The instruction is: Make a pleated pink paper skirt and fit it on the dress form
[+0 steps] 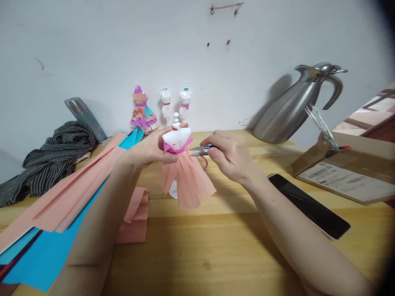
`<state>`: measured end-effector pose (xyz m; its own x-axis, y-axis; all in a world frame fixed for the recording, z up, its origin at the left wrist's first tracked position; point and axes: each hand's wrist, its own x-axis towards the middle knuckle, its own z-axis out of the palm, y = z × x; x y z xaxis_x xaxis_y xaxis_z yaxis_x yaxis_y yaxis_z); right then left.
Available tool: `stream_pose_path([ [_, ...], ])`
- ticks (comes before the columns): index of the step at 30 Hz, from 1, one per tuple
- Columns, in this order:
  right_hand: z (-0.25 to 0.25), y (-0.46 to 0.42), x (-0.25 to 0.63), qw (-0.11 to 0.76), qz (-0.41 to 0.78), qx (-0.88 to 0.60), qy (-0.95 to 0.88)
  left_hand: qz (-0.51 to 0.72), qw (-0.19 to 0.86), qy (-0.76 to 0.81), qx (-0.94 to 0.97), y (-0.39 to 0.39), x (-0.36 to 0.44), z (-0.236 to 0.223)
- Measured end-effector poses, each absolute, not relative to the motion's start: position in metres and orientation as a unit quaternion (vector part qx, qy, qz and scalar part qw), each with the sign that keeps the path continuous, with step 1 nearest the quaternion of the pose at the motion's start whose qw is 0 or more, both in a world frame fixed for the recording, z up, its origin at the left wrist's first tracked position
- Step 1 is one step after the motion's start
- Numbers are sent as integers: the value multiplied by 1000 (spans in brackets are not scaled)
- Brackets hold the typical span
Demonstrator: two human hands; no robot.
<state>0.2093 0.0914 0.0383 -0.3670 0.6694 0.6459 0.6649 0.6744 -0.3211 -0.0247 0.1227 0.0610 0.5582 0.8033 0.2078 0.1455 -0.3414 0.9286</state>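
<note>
My left hand (151, 149) is closed around a small white mannequin (177, 137), its thumb across the waist area. The figure wears a magenta paper bodice (169, 149) and a long gathered peach crepe-paper skirt (188, 179). Part of its round white base (173, 189) shows beside the skirt. In my right hand (230, 155) is a pair of thread snips (199, 152) with a blue part near the fingers. Their pointed blades are apart, with the tips at the right side of the skirt's waist; whether they touch the paper I cannot tell.
Peach and blue crepe-paper sheets (70, 193) lie left, near a striped cloth (64, 144). Behind stand a dressed mannequin (142, 109) and two white ones (185, 98). A steel jug (286, 107), an open cardboard box (345, 176) and a phone (308, 205) are right.
</note>
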Motion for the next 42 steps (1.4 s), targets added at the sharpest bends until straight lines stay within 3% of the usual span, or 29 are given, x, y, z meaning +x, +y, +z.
stream_pose_path([
  [5, 43, 86, 211, 390, -95, -405, -822, 343, 473, 330, 742, 123, -27, 60],
  [9, 48, 86, 216, 401, -69, -413, -814, 343, 473, 325, 744, 124, -27, 60],
  [17, 41, 89, 199, 448, 317, -434, -714, 337, 473, 322, 748, 123, -27, 62],
  [21, 36, 88, 183, 468, 392, -418, -673, 331, 482, 314, 748, 123, -27, 61],
  [37, 34, 78, 173, 512, 364, -421, -654, 314, 466, 313, 766, 132, -33, 65],
  [42, 28, 76, 170, 540, 253, -359, -718, 311, 473, 319, 760, 130, -31, 65],
])
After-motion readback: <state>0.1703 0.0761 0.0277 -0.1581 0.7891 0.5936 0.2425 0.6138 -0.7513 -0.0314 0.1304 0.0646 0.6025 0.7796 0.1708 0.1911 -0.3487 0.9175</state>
